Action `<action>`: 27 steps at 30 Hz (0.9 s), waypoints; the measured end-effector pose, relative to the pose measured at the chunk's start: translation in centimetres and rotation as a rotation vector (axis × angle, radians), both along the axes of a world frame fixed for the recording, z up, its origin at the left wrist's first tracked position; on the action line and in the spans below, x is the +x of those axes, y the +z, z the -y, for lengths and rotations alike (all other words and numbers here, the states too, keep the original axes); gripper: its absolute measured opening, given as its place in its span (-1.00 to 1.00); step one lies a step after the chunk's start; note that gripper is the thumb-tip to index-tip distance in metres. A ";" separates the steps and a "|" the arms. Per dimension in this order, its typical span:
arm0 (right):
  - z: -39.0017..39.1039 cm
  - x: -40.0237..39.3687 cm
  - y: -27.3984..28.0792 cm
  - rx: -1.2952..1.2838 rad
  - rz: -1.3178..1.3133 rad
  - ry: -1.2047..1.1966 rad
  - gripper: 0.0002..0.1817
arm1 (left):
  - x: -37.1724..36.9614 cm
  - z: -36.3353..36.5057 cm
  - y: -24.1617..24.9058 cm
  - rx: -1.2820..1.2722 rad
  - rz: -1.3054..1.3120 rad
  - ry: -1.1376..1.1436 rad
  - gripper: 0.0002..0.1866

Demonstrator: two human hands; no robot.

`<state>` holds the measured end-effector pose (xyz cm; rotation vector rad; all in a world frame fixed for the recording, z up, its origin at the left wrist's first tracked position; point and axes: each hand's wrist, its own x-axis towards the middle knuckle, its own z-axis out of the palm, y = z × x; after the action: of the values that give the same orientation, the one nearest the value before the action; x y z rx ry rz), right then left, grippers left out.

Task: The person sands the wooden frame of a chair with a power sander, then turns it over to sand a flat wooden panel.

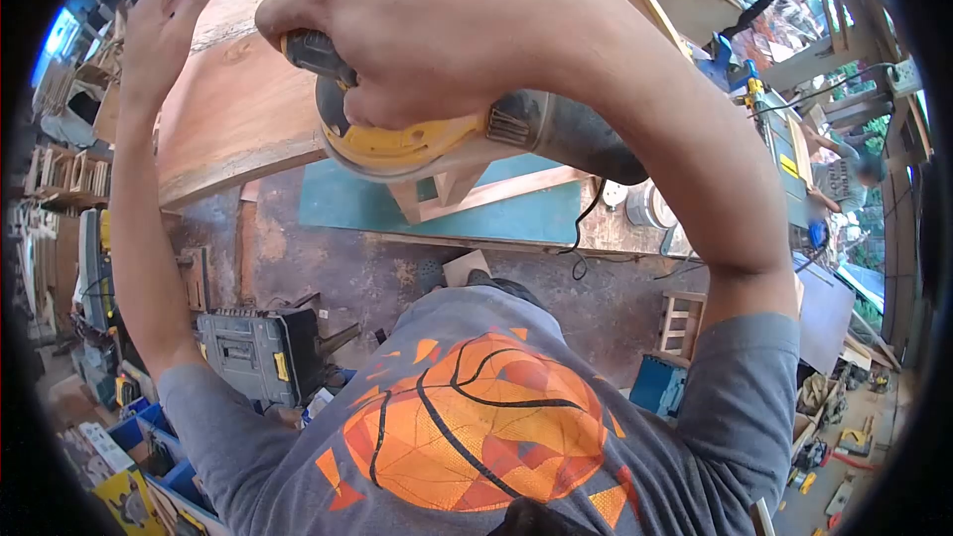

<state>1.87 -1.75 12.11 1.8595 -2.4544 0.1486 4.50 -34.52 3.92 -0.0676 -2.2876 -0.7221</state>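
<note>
A yellow-and-black power tool with a rounded housing and a vented motor end is gripped by my right hand. The fingers wrap around its black handle, and the tool's underside is hidden. It overlaps the edge of a broad, pale wooden panel. My left hand is raised at the panel's left side, fingers stretched out and holding nothing. Below the tool, a wooden frame piece lies over a teal board.
A black cord hangs near a white tub. A black toolbox stands on the floor at left, and a small wooden crate at right. Another person is at the far right. Stacked wood lines the left side.
</note>
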 end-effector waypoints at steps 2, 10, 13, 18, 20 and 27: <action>-0.1 -0.2 -0.2 -0.026 -0.013 0.065 -0.42 | 1.3 -4.4 3.7 0.012 0.001 -0.101 -0.37; -0.4 0.3 -0.3 -0.074 -0.065 0.116 -0.46 | -0.3 -13.5 6.0 0.246 0.485 -0.721 -0.28; -0.3 0.3 -0.1 -0.065 -0.081 0.128 -0.50 | -0.6 -12.9 6.9 0.150 0.474 -0.727 -0.35; 0.1 -0.1 0.0 -0.018 -0.093 0.149 -0.58 | 2.5 -14.3 6.2 0.284 0.414 -0.652 -0.39; -0.2 -0.3 -0.1 -0.025 -0.059 0.156 -0.62 | 3.4 -15.2 6.0 0.359 0.390 -0.508 -0.41; -3.9 0.7 2.1 0.183 0.001 0.286 -0.61 | 4.8 -20.4 5.1 0.525 0.228 -0.505 -0.55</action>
<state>2.59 2.13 14.20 2.2790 -2.2568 -0.0658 9.27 -14.14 8.99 -0.3379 -2.2290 -1.6432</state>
